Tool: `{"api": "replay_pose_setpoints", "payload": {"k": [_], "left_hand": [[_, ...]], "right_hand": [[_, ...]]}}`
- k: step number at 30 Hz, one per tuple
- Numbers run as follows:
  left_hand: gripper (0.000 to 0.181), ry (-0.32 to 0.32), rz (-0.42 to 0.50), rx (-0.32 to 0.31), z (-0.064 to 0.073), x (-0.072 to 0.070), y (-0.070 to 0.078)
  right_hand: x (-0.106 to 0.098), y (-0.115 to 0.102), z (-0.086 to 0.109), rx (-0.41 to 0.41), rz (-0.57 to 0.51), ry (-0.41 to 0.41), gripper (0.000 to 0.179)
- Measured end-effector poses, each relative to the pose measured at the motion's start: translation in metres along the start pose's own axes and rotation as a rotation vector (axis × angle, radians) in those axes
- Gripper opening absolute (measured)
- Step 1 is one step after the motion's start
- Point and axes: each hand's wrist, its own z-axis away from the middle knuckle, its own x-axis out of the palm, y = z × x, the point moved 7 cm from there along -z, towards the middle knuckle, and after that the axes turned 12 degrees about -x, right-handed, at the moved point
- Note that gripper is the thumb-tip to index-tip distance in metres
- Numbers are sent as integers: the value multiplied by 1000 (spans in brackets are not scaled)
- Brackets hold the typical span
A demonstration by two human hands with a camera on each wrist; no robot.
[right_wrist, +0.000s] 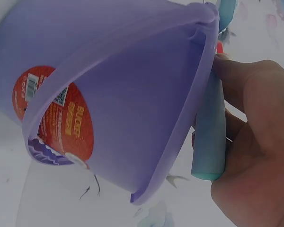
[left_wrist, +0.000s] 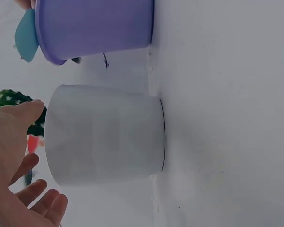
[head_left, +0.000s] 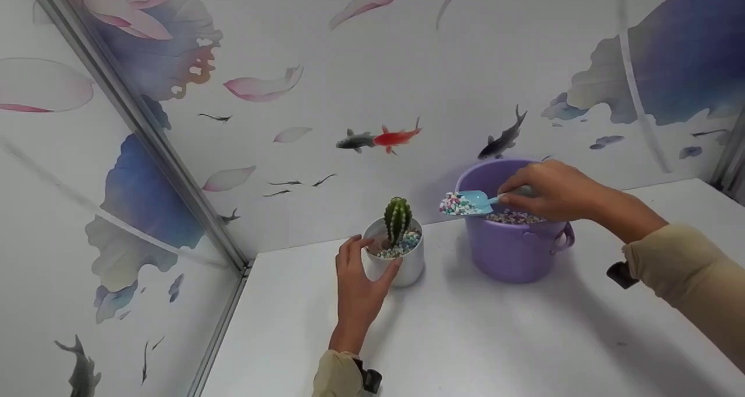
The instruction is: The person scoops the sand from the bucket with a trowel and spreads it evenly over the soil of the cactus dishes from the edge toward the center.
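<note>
Filling the cactus pot with decorative gravel looks to be the work in hand, and it seems partly done. The white pot (head_left: 411,270) stands upright on the tabletop (head_left: 465,339), to the left of the purple bucket (head_left: 512,254) and apart from it. The cactus (head_left: 398,218) is already standing in the pot, and coloured pebbles (head_left: 410,241) lie around its base, mostly at the right and front. A brownish patch on its left shows no such covering, so the layer appears incomplete there. The left grip (head_left: 358,280) is spread about the pot's rim, thumb at the front and fingers at the left; whether it presses firmly cannot be told. The right grip (head_left: 550,190) pinches the handle of the light-blue scoop (head_left: 478,200), whose blade carries a heap of mixed pebbles (head_left: 456,204) at the bucket's left rim. That load is not yet in the pot. Plenty of gravel (head_left: 512,217) shows inside the bucket, so supply does not look short. What remains, judging by this, is emptying the scoop over the cactus's base, covering the bare side, and perhaps levelling the surface.
</note>
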Motion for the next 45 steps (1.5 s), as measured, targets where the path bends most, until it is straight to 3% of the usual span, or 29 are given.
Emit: {"api": "replay_pose_setpoints", "payload": {"k": [7, 15, 21, 31, 45], "left_hand": [[91, -25, 31, -134, -7, 11, -5], [105, -70, 76, -225, -13, 24, -11], [112, -110, 111, -292, -14, 29, -19], [117, -137, 142, -299, -15, 31, -24], [114, -215, 227, -251, -21, 25, -28]], "right_hand": [[7, -9, -13, -16, 32, 8, 20], [10, -12, -23, 74, -14, -13, 22], [15, -15, -29, 72, -2, -28, 25], [16, -19, -36, 3, 39, 17, 24], [22, -26, -48, 18, 70, -12, 22]]}}
